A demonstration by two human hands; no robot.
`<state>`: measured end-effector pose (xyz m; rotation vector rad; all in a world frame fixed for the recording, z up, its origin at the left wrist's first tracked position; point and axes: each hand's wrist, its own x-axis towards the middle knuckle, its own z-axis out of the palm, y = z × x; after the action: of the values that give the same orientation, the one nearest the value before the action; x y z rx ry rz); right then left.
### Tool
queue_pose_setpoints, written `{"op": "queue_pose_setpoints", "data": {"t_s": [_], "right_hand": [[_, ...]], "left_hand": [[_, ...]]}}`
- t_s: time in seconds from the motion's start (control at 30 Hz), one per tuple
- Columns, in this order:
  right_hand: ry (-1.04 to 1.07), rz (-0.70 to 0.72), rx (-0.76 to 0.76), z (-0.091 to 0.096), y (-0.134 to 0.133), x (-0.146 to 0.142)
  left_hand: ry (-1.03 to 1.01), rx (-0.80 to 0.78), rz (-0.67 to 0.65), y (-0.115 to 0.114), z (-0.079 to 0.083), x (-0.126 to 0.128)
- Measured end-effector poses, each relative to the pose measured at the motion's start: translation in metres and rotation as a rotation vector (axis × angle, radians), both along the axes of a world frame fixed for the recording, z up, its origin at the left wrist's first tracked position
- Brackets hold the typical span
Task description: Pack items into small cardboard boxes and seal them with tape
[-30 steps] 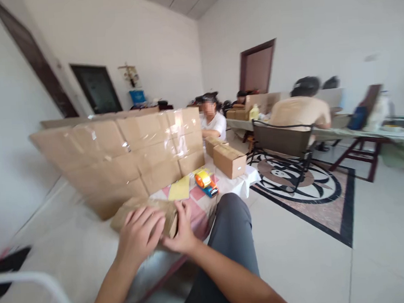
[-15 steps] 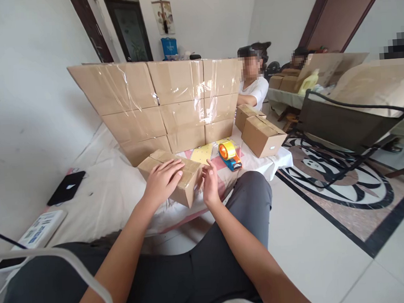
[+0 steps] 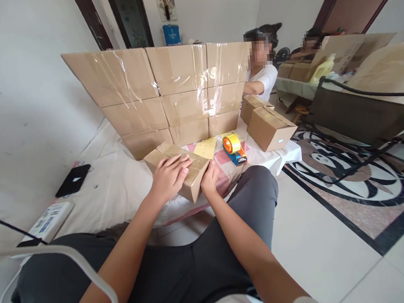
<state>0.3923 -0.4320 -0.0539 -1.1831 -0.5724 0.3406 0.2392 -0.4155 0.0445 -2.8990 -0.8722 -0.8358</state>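
Observation:
A small cardboard box [image 3: 193, 182] with tape across its top lies on the cloth-covered surface before me. My left hand [image 3: 171, 176] rests flat on its top, fingers stretched out. At the box's right end, my right hand [image 3: 209, 176] holds the edge with its fingers pressed together; part of the palm side is hidden. To the right of the box stands a blue and orange tape dispenser [image 3: 240, 157] carrying a roll of yellow tape [image 3: 232, 143]; neither hand touches it.
A wall of stacked, taped boxes [image 3: 184, 102] rises behind my box. Two cardboard boxes [image 3: 271, 126] stand at the right, with a person in a white shirt [image 3: 268, 80] behind. A black device [image 3: 73, 180] and white power strip [image 3: 49, 222] lie left. A chair [image 3: 358, 113] stands right.
My right hand has moved in from beside the box to touch its right end. The left hand stays on top. The view has shifted slightly.

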Motion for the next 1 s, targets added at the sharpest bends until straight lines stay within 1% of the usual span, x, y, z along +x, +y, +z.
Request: {"op": "queue_pose_setpoints", "data": {"t_s": [0.07, 0.17, 0.27, 0.43, 0.53, 0.63, 0.7, 0.8, 0.87, 0.93, 1.0], "right_hand": [[-0.061, -0.049, -0.041, -0.002, -0.002, 0.000], [-0.078, -0.077, -0.034, -0.003, -0.004, 0.003], [-0.035, -0.045, -0.001, 0.002, -0.006, 0.005], [0.042, 0.019, 0.021, 0.008, -0.012, 0.001], [-0.021, 0.038, 0.043, 0.007, -0.014, -0.005], [-0.096, 0.042, 0.083, 0.006, -0.013, -0.012], [-0.104, 0.062, 0.086, 0.007, -0.013, -0.014], [-0.084, 0.092, 0.092, 0.009, -0.015, -0.011], [-0.011, 0.050, 0.096, 0.009, -0.016, -0.006], [0.071, -0.020, 0.076, 0.011, -0.015, 0.000], [0.081, -0.088, 0.055, 0.013, -0.010, 0.004]], "left_hand": [[0.022, 0.019, 0.000, -0.005, 0.001, 0.005], [0.036, 0.045, 0.019, -0.012, 0.002, 0.013], [0.025, 0.047, 0.046, -0.012, 0.003, 0.015], [-0.014, -0.008, 0.064, -0.004, 0.001, 0.006], [-0.029, -0.018, 0.043, -0.004, -0.003, 0.004], [-0.089, -0.012, 0.047, -0.010, -0.006, 0.007], [-0.120, -0.020, 0.056, -0.012, -0.006, 0.008], [-0.116, -0.039, 0.050, -0.009, -0.003, 0.006], [-0.087, -0.049, 0.039, -0.006, -0.001, 0.003], [-0.061, -0.061, 0.035, -0.005, 0.000, 0.002], [-0.041, -0.056, 0.032, -0.008, -0.001, 0.004]]}}
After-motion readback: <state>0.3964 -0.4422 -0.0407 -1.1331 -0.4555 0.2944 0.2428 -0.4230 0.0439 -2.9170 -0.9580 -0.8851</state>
